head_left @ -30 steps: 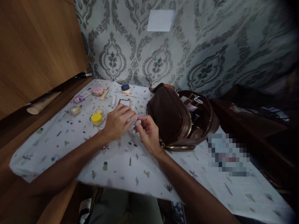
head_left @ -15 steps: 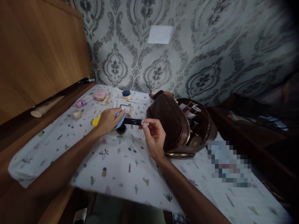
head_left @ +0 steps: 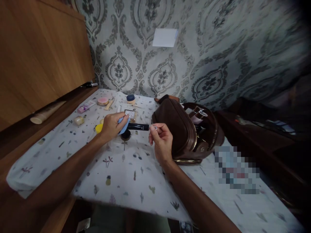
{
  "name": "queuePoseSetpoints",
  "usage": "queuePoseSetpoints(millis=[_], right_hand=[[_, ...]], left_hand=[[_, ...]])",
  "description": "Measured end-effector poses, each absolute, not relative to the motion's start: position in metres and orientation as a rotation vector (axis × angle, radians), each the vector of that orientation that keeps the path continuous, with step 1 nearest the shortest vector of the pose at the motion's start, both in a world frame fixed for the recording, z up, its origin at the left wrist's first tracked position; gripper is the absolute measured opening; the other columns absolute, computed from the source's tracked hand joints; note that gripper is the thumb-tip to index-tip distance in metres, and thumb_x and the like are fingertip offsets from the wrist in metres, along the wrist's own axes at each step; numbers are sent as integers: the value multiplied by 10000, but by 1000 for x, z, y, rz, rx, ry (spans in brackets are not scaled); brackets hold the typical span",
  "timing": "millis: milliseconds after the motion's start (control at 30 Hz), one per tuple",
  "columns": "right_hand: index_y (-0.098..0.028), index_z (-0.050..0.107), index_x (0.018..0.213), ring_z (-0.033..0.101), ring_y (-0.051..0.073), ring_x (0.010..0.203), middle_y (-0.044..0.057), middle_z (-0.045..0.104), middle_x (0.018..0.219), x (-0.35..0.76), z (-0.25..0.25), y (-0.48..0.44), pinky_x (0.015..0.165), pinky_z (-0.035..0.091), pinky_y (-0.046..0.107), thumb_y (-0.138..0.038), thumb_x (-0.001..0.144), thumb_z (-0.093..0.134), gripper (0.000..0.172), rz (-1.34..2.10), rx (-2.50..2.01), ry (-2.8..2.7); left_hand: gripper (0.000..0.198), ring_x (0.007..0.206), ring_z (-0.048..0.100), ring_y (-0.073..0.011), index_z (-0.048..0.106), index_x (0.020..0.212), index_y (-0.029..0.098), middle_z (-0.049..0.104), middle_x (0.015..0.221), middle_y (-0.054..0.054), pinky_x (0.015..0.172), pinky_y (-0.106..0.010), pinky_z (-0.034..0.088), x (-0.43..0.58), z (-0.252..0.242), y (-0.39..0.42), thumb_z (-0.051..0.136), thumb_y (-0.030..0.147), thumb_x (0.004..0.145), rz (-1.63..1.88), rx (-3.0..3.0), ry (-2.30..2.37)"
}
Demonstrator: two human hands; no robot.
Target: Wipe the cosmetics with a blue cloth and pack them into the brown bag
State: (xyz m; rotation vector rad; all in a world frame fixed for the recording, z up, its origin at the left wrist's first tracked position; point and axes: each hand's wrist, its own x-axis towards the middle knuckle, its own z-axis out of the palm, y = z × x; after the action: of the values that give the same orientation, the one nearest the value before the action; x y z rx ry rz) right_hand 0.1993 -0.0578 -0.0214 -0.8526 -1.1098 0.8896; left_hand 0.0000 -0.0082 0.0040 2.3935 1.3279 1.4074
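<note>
My left hand (head_left: 112, 125) is closed round a light blue cloth (head_left: 124, 125), which wraps the left end of a black cosmetic tube (head_left: 139, 126). At the tube's other end, the fingertips of my right hand (head_left: 162, 142) pinch its silver end. The tube lies nearly level, above the cloth-covered table. Just below it sits a dark round pot (head_left: 125, 135). A glittery compact (head_left: 130, 115) is right behind my left fingers, and something yellow (head_left: 98, 128) is partly hidden by that hand.
An unzipped brown leather bag (head_left: 175, 129) full of items stands close to my right hand. Farther back are a dark-lidded jar (head_left: 130, 99), a pink round compact (head_left: 103, 101), a purple-white tube (head_left: 86, 106) and a small bottle (head_left: 79, 120). A wooden cabinet (head_left: 43, 48) borders the left.
The fingers of my right hand have shifted on the silver end, with less silver showing. Both hands stay in nearly the same place on the tube; the view has moved slightly.
</note>
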Motion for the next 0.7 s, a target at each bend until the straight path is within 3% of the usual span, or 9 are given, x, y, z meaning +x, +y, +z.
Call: queuePoseSetpoints(millis=[200,367,700], right_hand=[[-223,570,947,528,91,514,-73,553,609,195,-16,-67,495,445,216,-449,873,704,273,820,-835,-1215],[-226,581,973,605,111,587,-47,607,695,191,-26,-72,540,492,237,-439,903,669,241,821,-884,-1331],[-231,609,989,641,126,637,-11,648,798,194,-24,-74,612,550,275,-425,916,664,214,739,-846,-1362]], left_hand=[[350,673,513,-158,555,692,195,561,673,-12,638,-293,365,4,10,-14,450,306,1007,1532,2626,1460],[302,821,572,-191,641,799,191,664,815,-55,766,-320,446,24,12,-35,448,269,1018,1536,2778,1189],[361,791,556,-206,608,703,204,635,728,-46,724,-325,418,13,8,-19,441,290,1011,1343,2768,1344]])
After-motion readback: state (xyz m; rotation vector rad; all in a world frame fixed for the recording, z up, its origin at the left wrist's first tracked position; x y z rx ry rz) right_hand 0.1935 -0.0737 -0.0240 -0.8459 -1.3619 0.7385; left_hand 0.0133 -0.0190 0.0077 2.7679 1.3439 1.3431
